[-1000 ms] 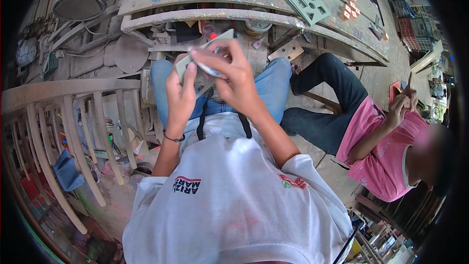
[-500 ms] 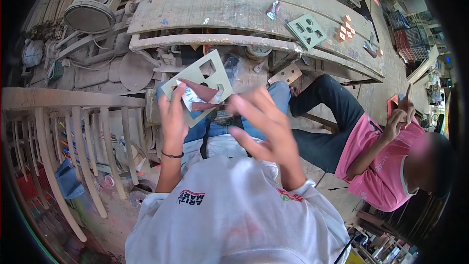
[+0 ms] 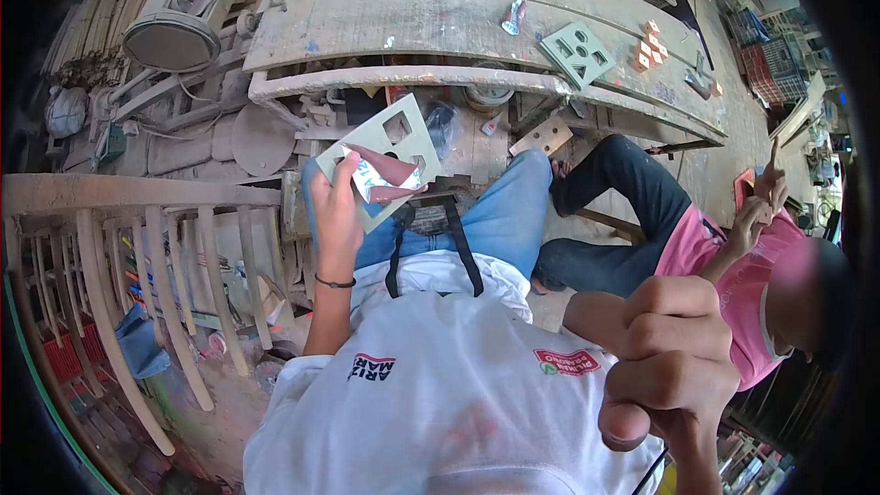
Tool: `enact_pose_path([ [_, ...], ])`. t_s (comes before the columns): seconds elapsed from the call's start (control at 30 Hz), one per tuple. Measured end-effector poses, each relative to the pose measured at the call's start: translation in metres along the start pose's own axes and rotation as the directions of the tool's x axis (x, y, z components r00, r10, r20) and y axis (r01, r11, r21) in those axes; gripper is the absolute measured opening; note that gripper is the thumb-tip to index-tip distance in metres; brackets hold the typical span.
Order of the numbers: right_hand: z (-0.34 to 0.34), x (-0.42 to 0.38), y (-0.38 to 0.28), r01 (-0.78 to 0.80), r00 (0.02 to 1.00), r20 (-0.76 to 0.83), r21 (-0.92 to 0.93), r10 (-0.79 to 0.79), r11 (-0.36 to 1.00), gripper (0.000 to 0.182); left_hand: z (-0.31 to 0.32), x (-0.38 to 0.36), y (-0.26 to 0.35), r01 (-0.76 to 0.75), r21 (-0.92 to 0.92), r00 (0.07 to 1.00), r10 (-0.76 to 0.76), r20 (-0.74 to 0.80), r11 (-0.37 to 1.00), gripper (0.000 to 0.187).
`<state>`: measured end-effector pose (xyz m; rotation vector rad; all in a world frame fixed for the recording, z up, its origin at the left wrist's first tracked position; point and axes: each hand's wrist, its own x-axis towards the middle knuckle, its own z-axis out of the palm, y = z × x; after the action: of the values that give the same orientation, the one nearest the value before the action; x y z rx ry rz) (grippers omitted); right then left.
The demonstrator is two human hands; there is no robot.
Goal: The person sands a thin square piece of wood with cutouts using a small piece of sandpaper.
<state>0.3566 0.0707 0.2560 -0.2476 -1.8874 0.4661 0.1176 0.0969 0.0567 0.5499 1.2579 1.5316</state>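
Head view. Left hand (image 3: 335, 206), thumb in front, grips the edge of a pale-green cut-out board (image 3: 374, 137) above the lap, pinning folded sandpaper (image 3: 390, 170), which hides part of its face; steady thumb pressure should prevent slipping. Right hand (image 3: 674, 357), well apart, is curled into a fist, nothing visible in it. Workbench (image 3: 367, 23): second board (image 3: 568, 62) by the near edge, wooden blocks (image 3: 644, 61) toward the right end.
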Motion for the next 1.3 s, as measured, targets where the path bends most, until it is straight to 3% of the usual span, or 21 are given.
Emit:
enact_pose_path([
  [0.07,-0.006,-0.006,-0.003,-0.003,0.999,-0.034,-0.036,0.002,0.999,0.034,-0.001,0.0,-0.001,0.003,-0.001,1.0,-0.003,-0.005,1.0,0.018],
  [0.17,-0.012,0.017,-0.004,-0.268,0.93,0.273,0.049,0.245,0.962,0.037,-0.001,-0.001,-0.004,0.017,0.0,0.999,-0.017,-0.027,1.0,0.017],
  [0.3,-0.001,0.003,-0.004,-0.212,0.973,0.093,-0.001,0.211,0.977,0.042,0.002,0.0,-0.005,0.023,0.017,1.0,-0.023,-0.013,1.0,0.017],
  [0.4,-0.002,0.01,-0.003,-0.195,0.979,0.058,-0.023,0.196,0.98,0.04,0.001,0.0,-0.003,0.004,0.008,1.0,-0.004,-0.014,1.0,0.017],
  [0.43,0.002,0.008,-0.005,-0.192,0.981,0.006,0.004,0.192,0.981,0.027,0.001,0.0,-0.003,0.001,0.009,1.0,-0.001,-0.009,1.0,0.017],
  [0.47,0.002,0.009,-0.004,-0.188,0.982,0.01,0.003,0.188,0.982,0.027,0.001,0.001,-0.003,-0.003,0.004,1.0,0.003,-0.009,1.0,0.017],
  [0.67,0.006,0.011,-0.001,-0.172,0.985,0.043,0.416,0.169,0.893,0.023,0.002,0.003,-0.006,-0.003,0.02,1.0,0.003,-0.003,1.0,0.017],
  [0.87,0.01,0.014,0.007,-0.138,0.988,0.068,0.773,0.137,0.619,0.021,0.001,0.003,-0.004,0.033,0.024,0.999,-0.033,-0.02,0.999,0.018],
  [0.9,0.005,0.016,0.011,-0.179,0.984,0.148,0.796,0.102,0.579,0.022,0.0,0.003,-0.005,0.035,0.027,0.999,-0.034,-0.022,0.999,0.019],
  [1.0,0.002,0.019,0.01,-0.227,0.974,0.192,0.799,0.122,0.557,0.023,-0.002,0.004,-0.004,0.037,0.03,0.999,-0.037,-0.026,0.999,0.019],
  [1.13,0.015,0.019,0.01,-0.181,0.977,0.091,0.836,0.195,0.519,0.021,-0.003,0.004,-0.005,0.03,0.025,0.999,-0.03,-0.015,0.999,0.018],
  [1.17,0.017,0.03,0.021,-0.072,0.995,0.096,0.816,-0.012,0.573,0.02,-0.003,0.004,-0.006,0.032,0.027,0.999,-0.032,-0.014,0.999,0.018],
  [1.2,0.016,0.038,0.026,0.046,0.969,0.109,0.797,-0.219,0.602,0.039,-0.003,0.005,-0.006,0.034,0.028,0.999,-0.033,-0.022,0.999,0.018],
  [1.23,0.015,0.041,0.02,0.046,0.97,0.109,0.797,-0.218,0.603,0.039,-0.003,0.004,-0.007,0.036,0.029,0.999,-0.035,-0.031,0.999,0.017],
  [1.3,0.012,0.044,0.005,-0.216,0.974,0.212,0.746,0.082,0.631,0.036,-0.003,0.004,-0.007,0.038,0.03,0.999,-0.037,-0.037,0.999,0.017],
])
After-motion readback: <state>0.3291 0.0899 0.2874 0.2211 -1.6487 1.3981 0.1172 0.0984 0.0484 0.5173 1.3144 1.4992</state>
